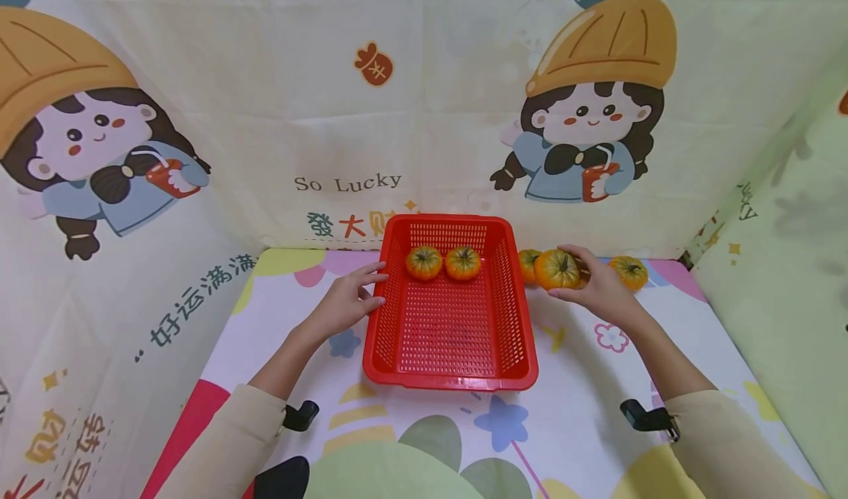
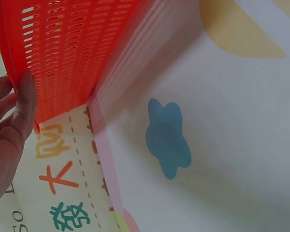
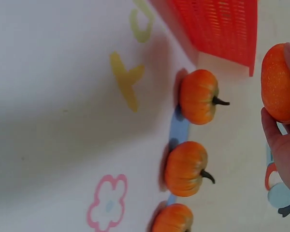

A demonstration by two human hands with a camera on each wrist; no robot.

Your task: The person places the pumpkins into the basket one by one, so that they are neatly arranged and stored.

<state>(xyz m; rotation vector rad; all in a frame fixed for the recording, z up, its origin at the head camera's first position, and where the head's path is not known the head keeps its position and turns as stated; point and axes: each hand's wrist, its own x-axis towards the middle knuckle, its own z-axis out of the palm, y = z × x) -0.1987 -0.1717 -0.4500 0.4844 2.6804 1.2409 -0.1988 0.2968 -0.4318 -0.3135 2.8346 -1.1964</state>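
In the head view, a red perforated basket holds two orange-green pumpkins side by side near its far end. My left hand touches the basket's left rim with extended fingers; the left wrist view shows this hand against the basket wall. Right of the basket, my right hand holds a pumpkin between thumb and fingers. The right wrist view shows the held pumpkin in my hand, apart from three other pumpkins.
Those three pumpkins stand in a row at the table's back edge, right of the basket; two show in the head view. The table has a patterned cover. Printed cloth hangs behind it and at both sides.
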